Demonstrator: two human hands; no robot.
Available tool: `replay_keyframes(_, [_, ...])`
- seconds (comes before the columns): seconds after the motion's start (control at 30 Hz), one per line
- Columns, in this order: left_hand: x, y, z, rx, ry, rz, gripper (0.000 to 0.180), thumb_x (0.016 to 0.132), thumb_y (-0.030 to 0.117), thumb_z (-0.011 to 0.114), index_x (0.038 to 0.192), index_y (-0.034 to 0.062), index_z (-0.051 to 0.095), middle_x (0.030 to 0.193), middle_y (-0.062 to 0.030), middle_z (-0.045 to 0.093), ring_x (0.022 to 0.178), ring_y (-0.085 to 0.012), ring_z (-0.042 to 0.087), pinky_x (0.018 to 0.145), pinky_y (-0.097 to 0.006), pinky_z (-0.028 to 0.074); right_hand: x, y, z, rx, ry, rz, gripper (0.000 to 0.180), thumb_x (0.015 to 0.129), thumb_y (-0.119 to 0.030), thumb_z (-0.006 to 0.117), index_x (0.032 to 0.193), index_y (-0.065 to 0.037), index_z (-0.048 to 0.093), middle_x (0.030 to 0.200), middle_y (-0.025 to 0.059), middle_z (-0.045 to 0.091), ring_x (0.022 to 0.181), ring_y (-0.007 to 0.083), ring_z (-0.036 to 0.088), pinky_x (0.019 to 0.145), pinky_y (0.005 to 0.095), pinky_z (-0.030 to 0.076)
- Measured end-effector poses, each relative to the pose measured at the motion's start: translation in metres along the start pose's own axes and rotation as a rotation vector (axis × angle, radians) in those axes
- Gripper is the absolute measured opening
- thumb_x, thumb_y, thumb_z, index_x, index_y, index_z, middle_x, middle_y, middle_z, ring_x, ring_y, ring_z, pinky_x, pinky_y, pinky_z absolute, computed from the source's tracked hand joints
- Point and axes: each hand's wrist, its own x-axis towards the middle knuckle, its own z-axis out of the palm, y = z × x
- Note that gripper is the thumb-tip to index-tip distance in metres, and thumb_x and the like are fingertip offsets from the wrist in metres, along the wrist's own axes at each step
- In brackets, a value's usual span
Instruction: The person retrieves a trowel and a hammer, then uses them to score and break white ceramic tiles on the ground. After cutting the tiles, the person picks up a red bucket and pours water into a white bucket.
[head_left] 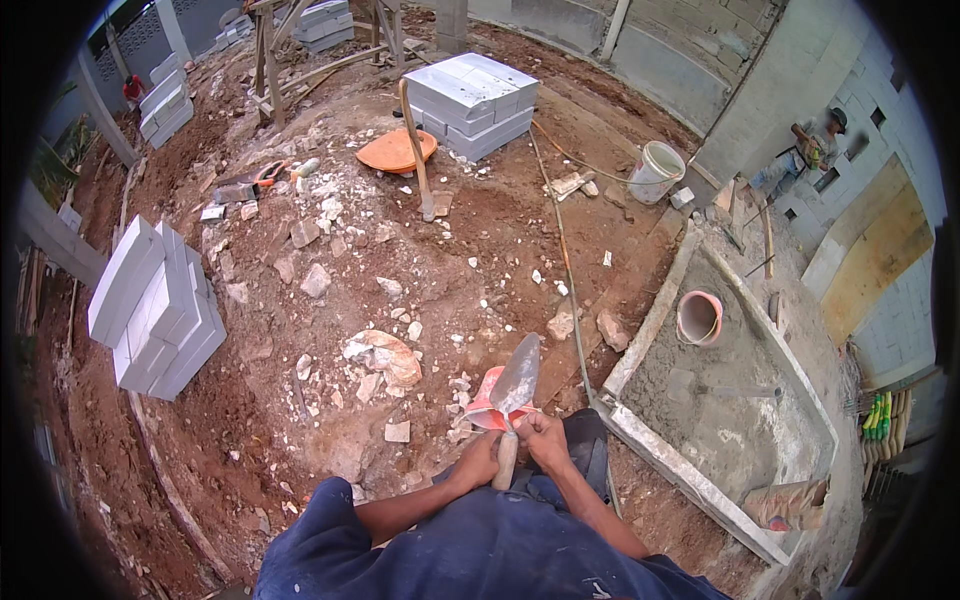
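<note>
In front of my body, both hands are close together around a trowel (517, 376) and a red-orange curved plastic piece (484, 398). The trowel's pointed, mortar-smeared blade tilts up and away, and its wooden handle hangs down between my hands. My right hand (546, 442) is closed at the trowel's neck, beside the plastic piece's edge. My left hand (476, 461) is closed at the near rim of the plastic piece, left of the handle. The plastic piece lies behind the blade, which covers part of it; its exact kind is unclear.
At right, a mortar trough (690, 480) holds wet mix, a bucket (699, 318) and a long-handled tool. Stacked pale blocks (165, 310) stand left, more blocks (472, 95) ahead near a hoe (416, 150) and orange basin (385, 152). A hose (568, 270) crosses rubble. Another person (800, 155) is far right.
</note>
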Motion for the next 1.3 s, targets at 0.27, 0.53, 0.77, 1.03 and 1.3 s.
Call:
replay_keyframes(0.27, [0.105, 0.02, 0.008, 0.07, 0.057, -0.291, 0.035, 0.08, 0.008, 0.055, 0.114, 0.0032, 0.049, 0.105, -0.0272, 0.06, 0.102, -0.0454, 0.057, 0.086, -0.051, 0.045, 0.148, -0.06, -0.029, -0.47, -0.196, -0.057, 0.026, 0.086, -0.023, 0.068, 0.082, 0.002, 0.064, 0.067, 0.0113, 0.064, 0.059, 0.0169, 0.057, 0.057, 0.0358, 0.046])
replay_keyframes(0.53, [0.273, 0.132, -0.008, 0.068, 0.246, -0.511, 0.027, 0.082, 0.011, 0.05, 0.109, 0.0084, 0.045, 0.09, -0.0286, 0.062, 0.09, -0.049, 0.06, 0.078, -0.055, 0.044, 0.331, -0.115, -0.12, -0.442, -0.446, -0.151, 0.027, 0.084, -0.022, 0.066, 0.079, 0.004, 0.062, 0.069, 0.0154, 0.064, 0.063, 0.0204, 0.062, 0.06, 0.038, 0.048])
replay_keyframes(0.77, [0.395, 0.214, -0.016, 0.019, 0.28, -0.569, 0.029, 0.081, 0.014, 0.052, 0.108, 0.0073, 0.056, 0.094, -0.025, 0.066, 0.094, -0.0424, 0.062, 0.083, -0.049, 0.048, 0.447, -0.137, -0.202, -0.306, -0.52, -0.167, 0.018, 0.089, -0.012, 0.062, 0.087, 0.005, 0.059, 0.075, 0.0099, 0.063, 0.064, 0.0137, 0.061, 0.054, 0.0294, 0.052])
replay_keyframes(1.03, [0.565, 0.231, -0.04, -0.092, 0.407, -0.373, 0.021, 0.082, 0.013, 0.048, 0.094, 0.0037, 0.063, 0.089, -0.0207, 0.066, 0.088, -0.0399, 0.063, 0.077, -0.046, 0.048, 0.571, -0.252, -0.25, -0.156, -0.547, -0.03, 0.015, 0.092, -0.011, 0.061, 0.089, 0.003, 0.058, 0.081, 0.0086, 0.063, 0.071, 0.0139, 0.062, 0.061, 0.0297, 0.056])
replay_keyframes(1.3, [0.79, 0.236, -0.104, -0.26, 0.31, -0.251, 0.02, 0.089, 0.017, 0.047, 0.092, 0.001, 0.06, 0.087, -0.0223, 0.063, 0.085, -0.0376, 0.062, 0.073, -0.045, 0.046, 0.745, -0.336, -0.272, -0.236, -0.399, -0.12, 0.014, 0.094, -0.011, 0.058, 0.09, 0.003, 0.056, 0.081, 0.0079, 0.062, 0.071, 0.0135, 0.061, 0.063, 0.0309, 0.057])
